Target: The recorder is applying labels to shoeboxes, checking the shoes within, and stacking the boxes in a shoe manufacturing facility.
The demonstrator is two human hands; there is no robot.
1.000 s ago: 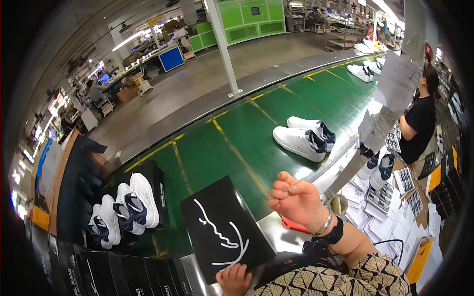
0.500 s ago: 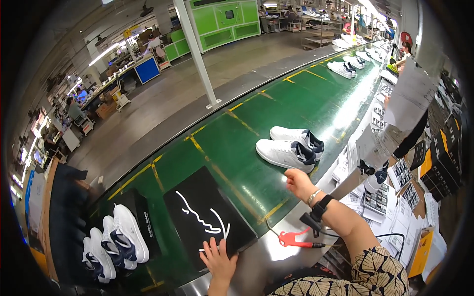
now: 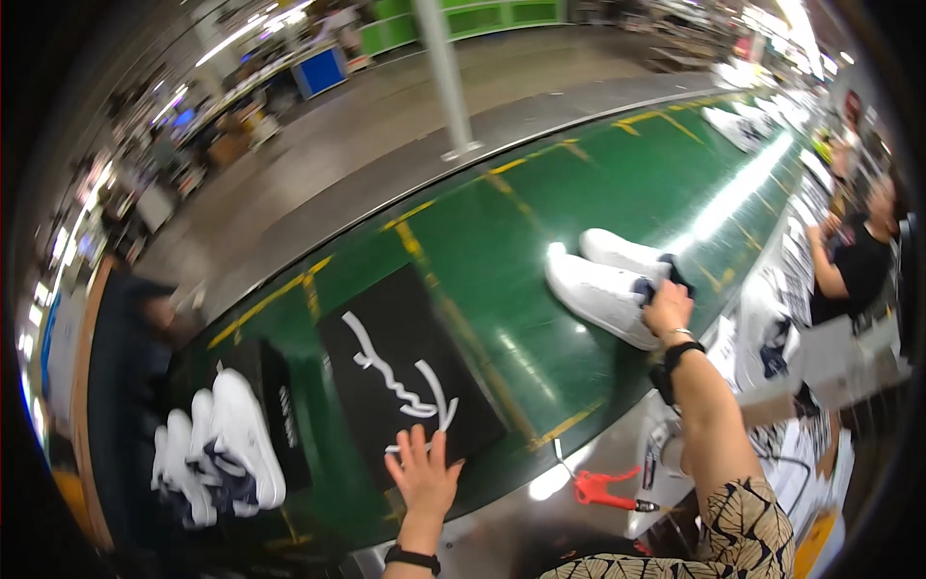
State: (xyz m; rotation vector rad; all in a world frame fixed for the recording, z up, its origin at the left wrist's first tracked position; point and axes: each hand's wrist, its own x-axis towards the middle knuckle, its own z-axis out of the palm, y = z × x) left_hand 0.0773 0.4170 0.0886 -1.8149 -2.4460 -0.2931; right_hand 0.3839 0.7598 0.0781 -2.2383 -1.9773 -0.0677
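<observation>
Hands at a green conveyor surface (image 3: 502, 232) carrying a flat box and shoes.

The left hand (image 3: 422, 475), fingers spread flat, presses the near edge of the matte black rectangular box lid (image 3: 405, 372), its long axis running away from the person. The right hand (image 3: 667, 307), having reached farther out than half a second ago, now grips the heel of smooth white sneakers (image 3: 608, 280), toes pointing left.
</observation>
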